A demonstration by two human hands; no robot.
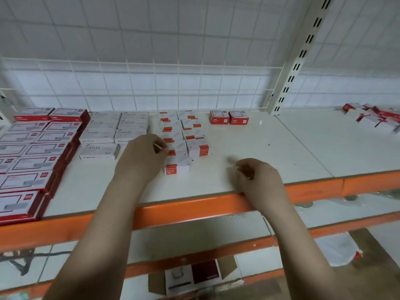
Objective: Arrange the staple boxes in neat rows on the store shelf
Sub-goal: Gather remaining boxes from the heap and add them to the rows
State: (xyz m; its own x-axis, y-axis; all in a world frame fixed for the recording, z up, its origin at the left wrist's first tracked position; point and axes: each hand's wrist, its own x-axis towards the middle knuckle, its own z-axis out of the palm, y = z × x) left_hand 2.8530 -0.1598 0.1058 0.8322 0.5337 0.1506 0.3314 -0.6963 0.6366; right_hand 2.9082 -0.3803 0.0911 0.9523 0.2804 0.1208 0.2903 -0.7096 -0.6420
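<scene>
A white wire grid panel (151, 68) is seen against a tiled wall (357, 40), flanked by a slotted upright post (303, 55). On a lower level, an opened cardboard carton (192, 276) is shown, with a crumpled plastic bag (337, 250) lying to its right.
</scene>
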